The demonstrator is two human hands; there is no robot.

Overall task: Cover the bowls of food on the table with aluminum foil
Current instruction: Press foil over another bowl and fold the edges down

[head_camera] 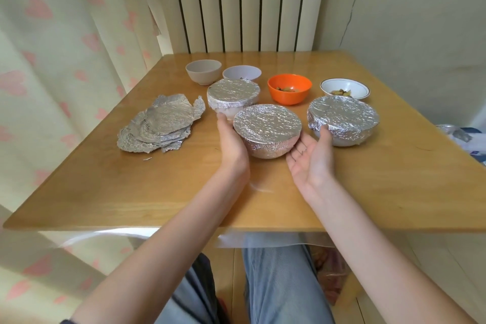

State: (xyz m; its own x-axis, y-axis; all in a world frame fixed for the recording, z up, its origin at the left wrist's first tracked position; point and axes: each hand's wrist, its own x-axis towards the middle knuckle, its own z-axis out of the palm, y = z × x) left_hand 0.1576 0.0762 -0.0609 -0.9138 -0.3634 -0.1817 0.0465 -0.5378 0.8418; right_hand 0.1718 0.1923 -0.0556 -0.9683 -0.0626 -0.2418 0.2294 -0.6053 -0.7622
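A foil-wrapped bowl (267, 130) stands in the middle of the wooden table (131, 187). My left hand (231, 143) lies against its left side with the fingers wrapped around the foil. My right hand (311, 155) is open, palm up, beside its right side, fingertips near the foil. Two more foil-covered bowls stand behind: one at back left (232, 95), one at right (343, 119). An orange bowl (289, 88) and a white rimmed bowl (344, 89) hold food and are uncovered. A stack of crumpled foil sheets (160, 125) lies at left.
A beige bowl (203, 71) and a pale lilac bowl (242, 72) stand at the back of the table. A radiator (242, 2) and a heart-patterned curtain (65, 47) are behind. A clear plastic sheet hangs over the table's front edge.
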